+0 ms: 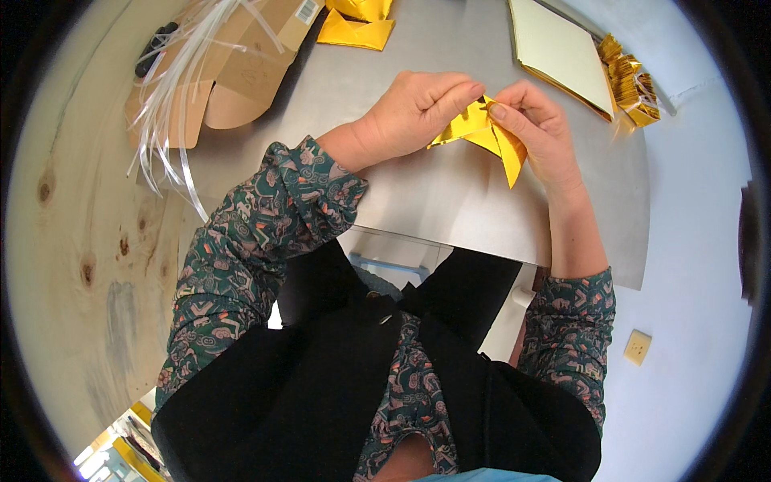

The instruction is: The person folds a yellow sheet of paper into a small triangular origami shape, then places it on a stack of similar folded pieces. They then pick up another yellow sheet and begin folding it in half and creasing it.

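Observation:
A shiny gold folded paper piece is held up over the metal table between my two hands. My left hand is closed on its left upper edge, thumb against the fingers. On the other side my right hand pinches it between thumb and fingers near the top. One pointed flap of the paper hangs down below the right thumb. The fingers cover part of the folds on both sides.
A brown cardboard box with white plastic strips over it stands at the left. Gold folded papers lie at the far edge. A stack of pale sheets and bundled gold folded pieces lie at the far right, by the wall.

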Demonstrator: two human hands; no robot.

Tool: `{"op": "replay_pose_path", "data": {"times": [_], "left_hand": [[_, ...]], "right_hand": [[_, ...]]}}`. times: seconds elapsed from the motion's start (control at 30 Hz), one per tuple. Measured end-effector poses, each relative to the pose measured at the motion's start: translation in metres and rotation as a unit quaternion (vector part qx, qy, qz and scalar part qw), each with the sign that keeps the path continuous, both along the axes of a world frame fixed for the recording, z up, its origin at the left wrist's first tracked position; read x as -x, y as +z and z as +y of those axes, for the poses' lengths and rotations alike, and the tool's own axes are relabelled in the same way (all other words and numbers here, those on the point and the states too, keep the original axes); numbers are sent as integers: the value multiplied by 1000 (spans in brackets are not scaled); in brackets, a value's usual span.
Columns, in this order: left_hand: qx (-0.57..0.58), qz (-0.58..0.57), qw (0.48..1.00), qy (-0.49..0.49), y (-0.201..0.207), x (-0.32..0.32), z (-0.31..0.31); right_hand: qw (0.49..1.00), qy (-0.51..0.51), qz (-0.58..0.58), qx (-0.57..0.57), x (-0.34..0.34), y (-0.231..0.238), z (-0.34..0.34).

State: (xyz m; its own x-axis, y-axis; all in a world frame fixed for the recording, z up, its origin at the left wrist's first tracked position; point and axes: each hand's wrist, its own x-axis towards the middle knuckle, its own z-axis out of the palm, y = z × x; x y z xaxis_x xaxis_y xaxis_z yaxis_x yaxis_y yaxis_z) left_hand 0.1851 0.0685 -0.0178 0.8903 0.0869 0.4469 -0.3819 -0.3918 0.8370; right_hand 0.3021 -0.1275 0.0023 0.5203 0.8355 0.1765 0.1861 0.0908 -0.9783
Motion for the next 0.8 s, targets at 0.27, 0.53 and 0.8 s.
{"op": "replay_pose_path", "data": {"times": [0.27, 0.53, 0.8], "left_hand": [[21, 130, 988, -75, 5, -2, 7], [110, 38, 992, -55, -2, -5, 8], [133, -23, 991, -19, 1, -5, 6]], "right_hand": [[997, 3, -65, 48, -5, -4, 3], [999, -27, 18, -5, 1, -1, 2], [993, -105, -41, -45, 0, -7, 4]]}}
